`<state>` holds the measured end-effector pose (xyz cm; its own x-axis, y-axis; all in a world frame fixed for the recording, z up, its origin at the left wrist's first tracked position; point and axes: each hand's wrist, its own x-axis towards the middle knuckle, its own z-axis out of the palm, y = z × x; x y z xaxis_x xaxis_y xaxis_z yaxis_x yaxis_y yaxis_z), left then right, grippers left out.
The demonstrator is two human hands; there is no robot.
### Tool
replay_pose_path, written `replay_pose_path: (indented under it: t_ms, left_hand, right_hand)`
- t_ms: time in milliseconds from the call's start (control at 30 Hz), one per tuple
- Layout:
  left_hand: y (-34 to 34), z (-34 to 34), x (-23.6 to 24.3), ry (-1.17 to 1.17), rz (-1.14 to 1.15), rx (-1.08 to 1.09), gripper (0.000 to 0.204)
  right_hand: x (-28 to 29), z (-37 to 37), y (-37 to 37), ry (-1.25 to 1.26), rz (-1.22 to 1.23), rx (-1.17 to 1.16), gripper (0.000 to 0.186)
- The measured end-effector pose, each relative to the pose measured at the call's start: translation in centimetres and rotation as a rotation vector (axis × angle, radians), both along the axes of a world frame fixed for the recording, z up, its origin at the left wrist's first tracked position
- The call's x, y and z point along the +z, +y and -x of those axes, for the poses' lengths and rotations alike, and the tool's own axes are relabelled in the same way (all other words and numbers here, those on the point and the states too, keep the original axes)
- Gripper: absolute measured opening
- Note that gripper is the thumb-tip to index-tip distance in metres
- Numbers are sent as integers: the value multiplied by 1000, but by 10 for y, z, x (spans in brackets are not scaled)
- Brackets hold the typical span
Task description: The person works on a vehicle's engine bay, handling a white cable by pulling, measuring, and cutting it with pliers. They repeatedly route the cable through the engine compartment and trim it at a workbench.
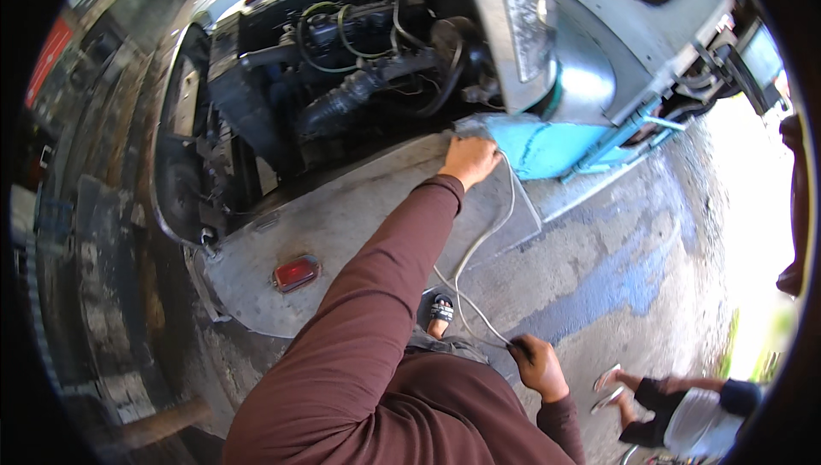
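My left hand point(471, 161) is closed at the inner rear corner of the vehicle's bare grey fender point(376, 196), next to the turquoise body panel point(523, 147). A thin pale cable point(490, 230) comes out from it and hangs in a loose curve. My right hand point(540, 368), low and close to my body, is closed around the lower stretch of that cable. Dark patches show about its fingers. Near my waist the cable crosses itself, and one part passes behind my left arm. What my left palm covers is hidden.
The engine bay point(368, 63) lies uncovered beyond the fender, with hoses and a ribbed duct. A red lamp point(297, 273) sits on the fender. Wet blue-grey concrete point(607, 285) stretches to the right. Another person point(693, 414) is at the lower right. Planks point(111, 234) line the left.
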<state>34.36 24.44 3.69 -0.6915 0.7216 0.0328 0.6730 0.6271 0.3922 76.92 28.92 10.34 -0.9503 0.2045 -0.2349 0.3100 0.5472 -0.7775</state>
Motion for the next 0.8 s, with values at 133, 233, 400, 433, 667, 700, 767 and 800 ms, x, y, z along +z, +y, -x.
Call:
replay_pose_path:
  t_ms: [133,233,400,433,667,700,767,800]
  left_hand:
    - [-46,23,9,-305,-225,105,46]
    - [-153,54,33,-890,-565,429,29]
    - [-276,26,100,-1254,-1227,560,29]
    - [-299,24,98,-1247,-1346,488,33]
    - [-393,-9,91,-865,-2178,570,36]
    - [-413,-9,78,-818,-2213,508,37]
    - [-432,-10,81,-898,-2330,635,39]
    - [-435,-8,87,-939,-2388,693,39]
  right_hand:
    - [4,-30,28,-91,114,-235,10]
    - [-15,-61,89,-22,301,-493,8]
    - [12,14,128,103,328,-454,10]
    - [12,33,125,156,431,-472,10]
    - [-16,150,66,180,867,-531,21]
    - [-15,167,58,165,882,-518,22]
    - [-11,192,44,165,909,-518,25]
    - [-10,200,41,174,952,-524,24]
